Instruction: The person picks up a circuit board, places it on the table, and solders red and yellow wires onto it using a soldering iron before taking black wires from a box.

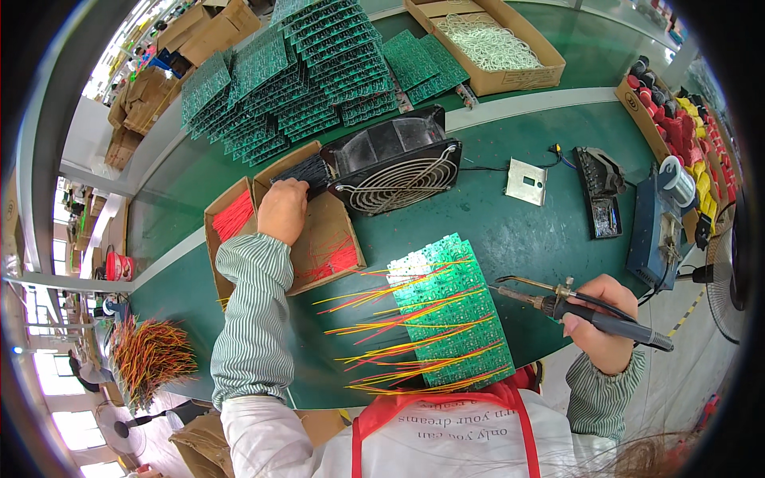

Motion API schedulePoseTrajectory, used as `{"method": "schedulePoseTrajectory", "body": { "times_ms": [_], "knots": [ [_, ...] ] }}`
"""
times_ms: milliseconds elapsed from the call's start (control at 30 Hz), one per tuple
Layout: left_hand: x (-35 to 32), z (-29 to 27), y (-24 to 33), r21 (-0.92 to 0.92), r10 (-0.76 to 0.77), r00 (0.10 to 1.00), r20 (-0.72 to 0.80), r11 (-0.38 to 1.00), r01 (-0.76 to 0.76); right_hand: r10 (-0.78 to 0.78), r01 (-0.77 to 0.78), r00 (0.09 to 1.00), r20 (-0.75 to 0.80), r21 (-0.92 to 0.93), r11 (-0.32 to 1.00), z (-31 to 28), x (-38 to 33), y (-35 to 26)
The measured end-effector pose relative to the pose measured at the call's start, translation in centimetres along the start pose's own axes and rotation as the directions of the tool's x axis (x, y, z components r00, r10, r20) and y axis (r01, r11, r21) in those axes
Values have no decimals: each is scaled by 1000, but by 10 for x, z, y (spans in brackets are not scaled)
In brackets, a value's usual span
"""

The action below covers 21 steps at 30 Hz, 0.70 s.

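Note:
My left hand [284,210] reaches to a cardboard box [348,215], its fingers curled closed onto black wires [309,171] at the far end. How many wires it grips is hidden. In my right hand [603,323] is a soldering iron [613,322] with a thin metal feed tube, its tip pointing left, just off the right edge of a green circuit board panel [470,350]. Rows of red and yellow wires [390,328] stick out leftward from the panel, which lies in front of me.
A black fan [398,171] with a wire grille stands beside the box of red wires [233,215]. Stacked boards [319,72] fill the back. At right are a metal plate [526,182], a black holder [599,191] and a blue station with a solder spool [676,182]. Bundled wires [151,356] sit left.

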<state>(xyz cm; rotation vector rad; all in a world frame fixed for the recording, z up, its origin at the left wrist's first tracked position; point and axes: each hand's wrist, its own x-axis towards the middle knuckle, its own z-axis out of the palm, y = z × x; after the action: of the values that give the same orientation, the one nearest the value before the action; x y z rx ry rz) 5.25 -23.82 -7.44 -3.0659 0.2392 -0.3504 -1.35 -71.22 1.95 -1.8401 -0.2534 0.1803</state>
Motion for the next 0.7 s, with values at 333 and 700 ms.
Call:
{"method": "schedulePoseTrajectory", "body": {
  "times_ms": [333, 700],
  "knots": [
    [0, -12, 4, -27, -54, 983, 173, 998, 60, -25, 26, 1000, -18, 34, 999, -1, -13, 1],
    [6, -62, 18, 43, 54, 911, 408, 996, -78, -65, 65, 998, -1, 71, 995, -8, -18, 0]
  ]
}}
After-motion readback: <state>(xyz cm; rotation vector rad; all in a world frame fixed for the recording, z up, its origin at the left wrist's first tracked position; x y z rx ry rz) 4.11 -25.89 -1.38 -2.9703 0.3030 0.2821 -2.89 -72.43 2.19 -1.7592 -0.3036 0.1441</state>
